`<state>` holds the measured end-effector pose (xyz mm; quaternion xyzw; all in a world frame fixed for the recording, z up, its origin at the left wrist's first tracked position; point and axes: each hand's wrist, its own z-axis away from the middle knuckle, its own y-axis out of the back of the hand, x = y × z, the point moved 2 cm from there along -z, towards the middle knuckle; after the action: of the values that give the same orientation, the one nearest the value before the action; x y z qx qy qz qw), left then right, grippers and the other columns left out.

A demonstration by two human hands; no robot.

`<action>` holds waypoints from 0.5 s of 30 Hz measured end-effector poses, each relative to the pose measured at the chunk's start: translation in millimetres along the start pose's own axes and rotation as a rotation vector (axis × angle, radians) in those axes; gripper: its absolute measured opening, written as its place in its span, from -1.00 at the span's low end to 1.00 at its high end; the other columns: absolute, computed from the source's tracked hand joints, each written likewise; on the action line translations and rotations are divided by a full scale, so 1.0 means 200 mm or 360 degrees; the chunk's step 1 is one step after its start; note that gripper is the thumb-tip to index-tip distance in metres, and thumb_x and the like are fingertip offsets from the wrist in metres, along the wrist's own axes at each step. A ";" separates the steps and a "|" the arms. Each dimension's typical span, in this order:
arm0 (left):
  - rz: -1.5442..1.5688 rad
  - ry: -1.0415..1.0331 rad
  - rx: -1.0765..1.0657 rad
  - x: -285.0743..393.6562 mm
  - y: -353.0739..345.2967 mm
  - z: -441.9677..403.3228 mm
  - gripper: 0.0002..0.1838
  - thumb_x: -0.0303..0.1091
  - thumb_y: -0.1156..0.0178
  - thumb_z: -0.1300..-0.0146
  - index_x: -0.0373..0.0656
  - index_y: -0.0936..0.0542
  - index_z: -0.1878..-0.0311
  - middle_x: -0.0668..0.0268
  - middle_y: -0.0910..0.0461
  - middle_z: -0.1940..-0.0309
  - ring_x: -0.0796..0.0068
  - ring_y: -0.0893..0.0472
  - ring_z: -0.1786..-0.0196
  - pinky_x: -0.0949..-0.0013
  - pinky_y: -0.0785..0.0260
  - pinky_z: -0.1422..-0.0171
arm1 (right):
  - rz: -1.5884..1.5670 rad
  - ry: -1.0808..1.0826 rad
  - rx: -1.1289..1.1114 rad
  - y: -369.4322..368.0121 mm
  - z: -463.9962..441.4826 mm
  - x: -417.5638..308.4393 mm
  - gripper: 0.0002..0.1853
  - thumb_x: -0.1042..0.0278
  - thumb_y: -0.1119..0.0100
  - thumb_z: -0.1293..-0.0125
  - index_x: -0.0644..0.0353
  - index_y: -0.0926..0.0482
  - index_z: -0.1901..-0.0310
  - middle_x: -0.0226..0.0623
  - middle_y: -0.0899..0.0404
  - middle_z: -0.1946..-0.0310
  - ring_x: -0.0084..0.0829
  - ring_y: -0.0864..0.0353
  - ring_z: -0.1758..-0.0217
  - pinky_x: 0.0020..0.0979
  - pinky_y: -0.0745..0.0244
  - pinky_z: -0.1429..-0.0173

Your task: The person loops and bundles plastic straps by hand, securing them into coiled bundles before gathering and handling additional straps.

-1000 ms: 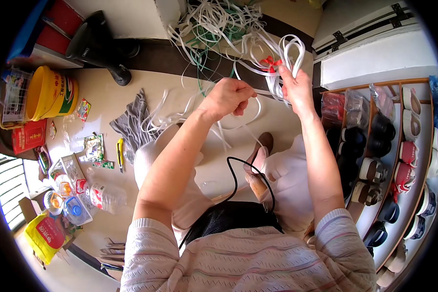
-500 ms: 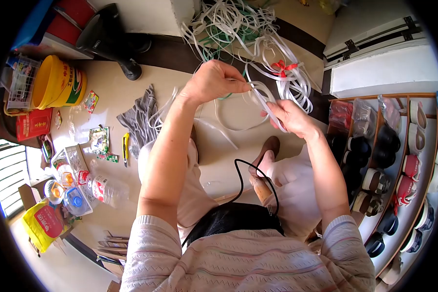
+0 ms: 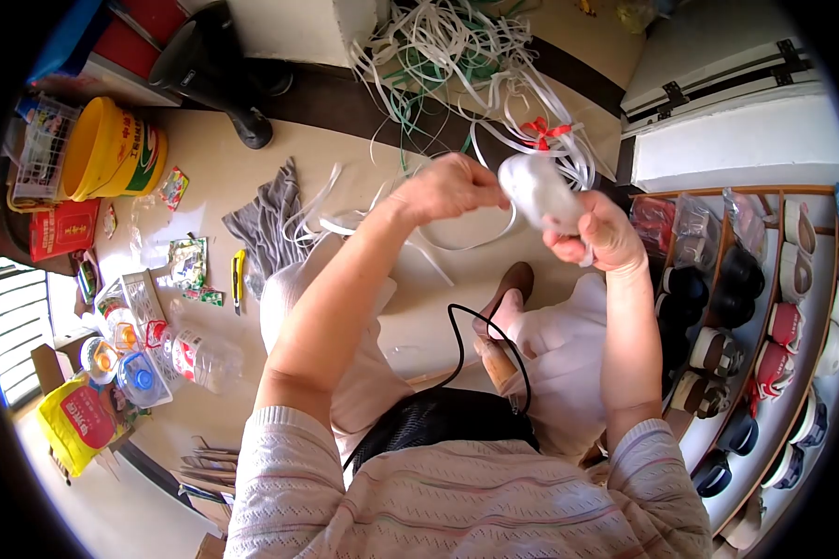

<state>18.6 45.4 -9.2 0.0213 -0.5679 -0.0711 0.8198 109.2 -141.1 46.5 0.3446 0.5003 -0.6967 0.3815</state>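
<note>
— Since half a second ago, the thin, clear loop of white strap (image 3: 531, 182) between my hands has turned into a thick white blur; my right hand (image 3: 606, 231) has shifted toward 3 o'clock and its palm has opened out, and my left hand (image 3: 452, 184) has come in toward 4 o'clock

— And around you, biggest first?

— Shoe rack (image 3: 816, 189) at 3 to 4 o'clock, filled with shoes. At 12 o'clock lies a tangled heap (image 3: 447, 56) of white and green straps. Between 10 and 11 I see a black boot (image 3: 196, 65), at 10 a yellow bucket (image 3: 126, 144), and also at 10, nearer the middle, a crumpled grey cloth (image 3: 266, 219)

— How is your grip?

— On the left, my thumb and fingers are pinched together on the strap. On the right, they are half curled beside the blur; how firmly they have it, I cannot tell. That strap sits between both hands, between 1 and 2 o'clock

— Anything smaller?

— At 9 o'clock, a yellow cutter (image 3: 239, 281) on the floor near the cloth; at 1, a red tie (image 3: 544, 133) on white strap at the heap's edge
</note>
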 end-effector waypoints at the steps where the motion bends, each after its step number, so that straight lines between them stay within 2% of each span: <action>1: 0.0094 0.0087 -0.0114 0.02 -0.03 0.01 -0.68 -0.05 -0.16 -0.15 -0.12 -0.68 0.34 0.47 -0.36 0.72 0.69 -0.26 0.60 0.49 -0.16 0.51 | -0.0033 0.0007 0.0073 0.02 0.01 -0.01 -0.52 -0.03 -0.24 -0.12 0.31 -0.49 0.22 -0.28 -0.48 0.44 -0.68 -0.25 0.57 -0.65 -0.15 0.55; 2: 0.0092 0.0103 -0.0176 0.04 -0.05 0.02 -0.69 -0.08 -0.16 -0.16 -0.15 -0.65 0.38 0.47 -0.32 0.72 0.67 -0.26 0.60 0.48 -0.16 0.50 | 0.0110 -0.0037 0.0267 0.03 0.02 -0.03 -0.56 -0.03 -0.25 -0.12 0.28 -0.50 0.30 -0.38 -0.45 0.52 -0.70 -0.24 0.60 -0.66 -0.12 0.56; 4: 0.0013 0.0063 -0.0214 0.06 -0.08 0.04 -0.74 -0.18 -0.12 -0.20 -0.17 -0.64 0.38 0.49 -0.29 0.75 0.70 -0.23 0.66 0.51 -0.07 0.57 | 0.0487 -0.0166 0.0411 0.12 0.02 -0.03 -0.63 0.03 -0.22 -0.17 0.23 -0.49 0.39 -0.50 -0.38 0.63 -0.74 -0.23 0.63 -0.67 -0.09 0.58; 5: -0.0069 0.0049 -0.0220 0.06 -0.08 0.05 -0.74 -0.17 -0.13 -0.20 -0.16 -0.64 0.38 0.46 -0.30 0.75 0.68 -0.25 0.65 0.50 -0.11 0.55 | 0.0765 -0.0175 0.0613 0.13 0.03 -0.04 -0.68 0.08 -0.18 -0.21 0.18 -0.47 0.45 -0.59 -0.31 0.69 -0.77 -0.23 0.64 -0.67 -0.08 0.60; 8: -0.0256 0.0034 -0.0257 0.06 -0.11 0.05 -0.73 -0.14 -0.15 -0.17 -0.16 -0.63 0.37 0.39 -0.36 0.73 0.63 -0.34 0.61 0.46 -0.22 0.48 | 0.1033 -0.0311 0.0830 0.19 -0.02 0.00 -0.71 0.14 -0.14 -0.25 0.18 -0.47 0.46 -0.59 -0.30 0.68 -0.80 -0.23 0.63 -0.68 -0.07 0.60; 9: -0.0283 0.0045 -0.0284 0.06 -0.13 0.05 -0.73 -0.13 -0.15 -0.15 -0.16 -0.63 0.36 0.36 -0.40 0.71 0.61 -0.37 0.59 0.44 -0.25 0.45 | 0.1133 -0.0289 0.0963 0.18 -0.03 0.00 -0.75 0.19 -0.16 -0.24 0.21 -0.50 0.43 -0.50 -0.37 0.69 -0.71 -0.30 0.62 -0.62 -0.20 0.55; 10: -0.0311 0.0056 -0.0312 0.06 -0.14 0.04 -0.72 -0.13 -0.16 -0.14 -0.17 -0.63 0.35 0.34 -0.43 0.70 0.59 -0.41 0.57 0.43 -0.29 0.42 | 0.1287 -0.0203 0.1020 0.19 -0.05 0.03 -0.77 0.21 -0.16 -0.23 0.22 -0.51 0.42 -0.45 -0.41 0.68 -0.67 -0.33 0.60 -0.58 -0.24 0.52; 12: -0.0502 -0.0245 -0.0115 0.07 -0.11 0.05 -0.74 -0.16 -0.19 -0.11 -0.19 -0.63 0.34 0.31 -0.49 0.64 0.55 -0.45 0.54 0.42 -0.32 0.37 | 0.1595 -0.0023 0.1127 0.23 -0.08 0.12 -0.81 0.26 -0.17 -0.21 0.22 -0.53 0.39 -0.35 -0.47 0.66 -0.60 -0.39 0.57 -0.51 -0.33 0.44; 13: -0.0597 -0.0398 -0.0011 0.07 -0.08 0.06 -0.74 -0.18 -0.20 -0.10 -0.20 -0.63 0.34 0.30 -0.52 0.62 0.54 -0.47 0.52 0.42 -0.33 0.35 | 0.1665 -0.0123 0.1005 0.19 -0.09 0.13 -0.84 0.28 -0.20 -0.15 0.19 -0.55 0.36 -0.23 -0.53 0.59 -0.52 -0.44 0.51 -0.43 -0.38 0.33; 14: -0.0598 -0.0388 -0.0013 0.06 -0.05 0.05 -0.75 -0.20 -0.22 -0.08 -0.21 -0.63 0.34 0.29 -0.54 0.60 0.53 -0.48 0.51 0.43 -0.34 0.34 | 0.1770 -0.0286 0.0835 0.15 -0.11 0.16 -0.82 0.26 -0.22 -0.13 0.20 -0.55 0.39 -0.21 -0.52 0.58 -0.55 -0.42 0.52 -0.43 -0.36 0.34; 15: -0.0600 -0.0373 -0.0015 0.05 -0.01 0.04 -0.76 -0.22 -0.23 -0.06 -0.21 -0.63 0.35 0.29 -0.56 0.58 0.53 -0.49 0.50 0.43 -0.35 0.32 | 0.1925 -0.0511 0.0518 0.10 -0.13 0.17 -0.86 0.33 -0.19 -0.14 0.22 -0.57 0.35 -0.31 -0.53 0.56 -0.59 -0.41 0.49 -0.47 -0.36 0.33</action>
<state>14.4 41.5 2.4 0.1148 -0.6450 -0.2278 0.7204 112.7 -126.2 1.0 0.5106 0.0426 -0.4685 0.7197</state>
